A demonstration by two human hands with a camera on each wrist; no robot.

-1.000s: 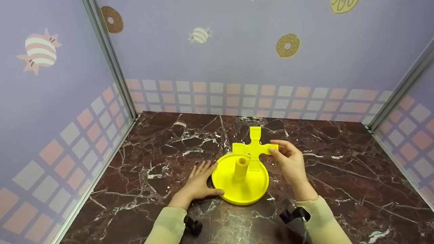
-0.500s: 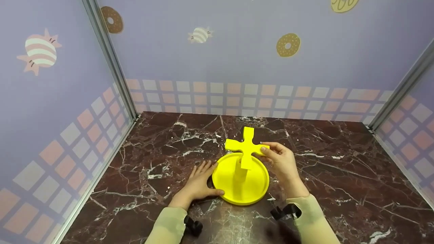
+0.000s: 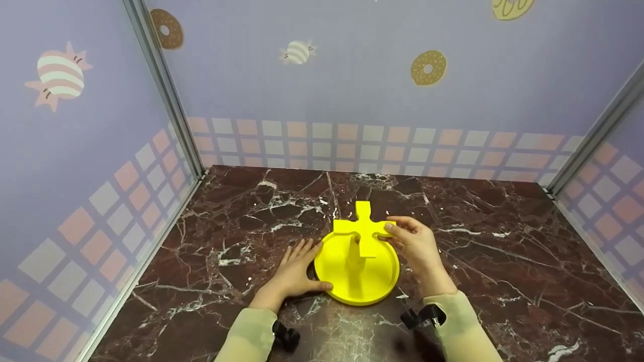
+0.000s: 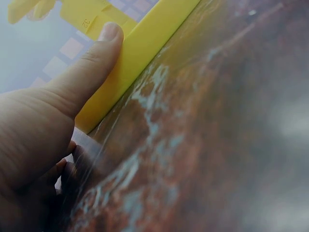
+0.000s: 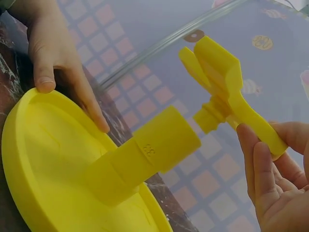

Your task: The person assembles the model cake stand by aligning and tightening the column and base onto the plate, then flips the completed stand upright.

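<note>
Pinching one arm of a yellow cross [image 3: 363, 229] between the thumb and fingers of the right hand [image 3: 417, 244]. Holding that cross up over a round yellow dish [image 3: 342, 286], to the right of the left hand [image 3: 294, 271] and a bit farther out. Pointing the other three arms of the cross away from the right hand: one to the far side, one to the left, one back toward the person.

Hanging a small peg [image 5: 208, 116] from under the cross, very near the top of a thick round post [image 5: 166, 140] (the same bright yellow as the dish). Showing a little gap between the peg and the post in the right wrist view. Hiding part of the post under the cross in the head view. Showing small numbers on the side of the post, too hard to read for sure.

Resting the left hand against the left side of the dish, touching its edge with the thumb and with spread, fairly straight fingers. Seeing the dish flat on the dark red bench [image 3: 176, 281], between the two hands, with the post upright in its middle.

Wearing pale sleeves [image 3: 246, 334] and black bands [image 3: 287, 336] at both wrists. Facing a light purple wall [image 3: 352, 90] with candy and doughnut pictures.
</note>
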